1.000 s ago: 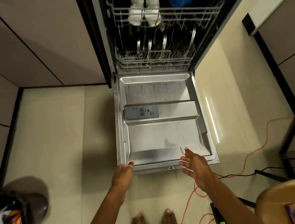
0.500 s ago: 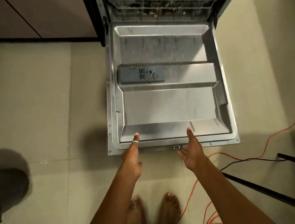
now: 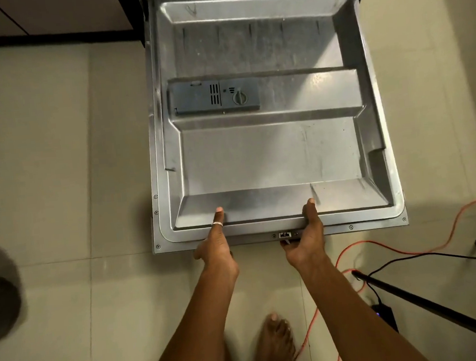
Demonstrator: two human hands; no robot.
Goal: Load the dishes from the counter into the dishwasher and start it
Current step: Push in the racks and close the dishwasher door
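Your left hand (image 3: 217,248), right hand (image 3: 305,243) grip near lip of dishwasher door (image 3: 269,154), hands apart, thumbs on top, fingers hidden beneath. Door lies open flat, running away from you. Pivot likely at far edge, so lift up and forward.

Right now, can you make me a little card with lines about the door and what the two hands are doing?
door: dishwasher door lying open, inner side up
left hand: left hand grips the door's front edge, thumb on top
right hand: right hand grips the same edge, thumb on top
on the door: grey detergent dispenser
ring: silver ring on the left thumb
floor: orange cable lying to the right of the hands
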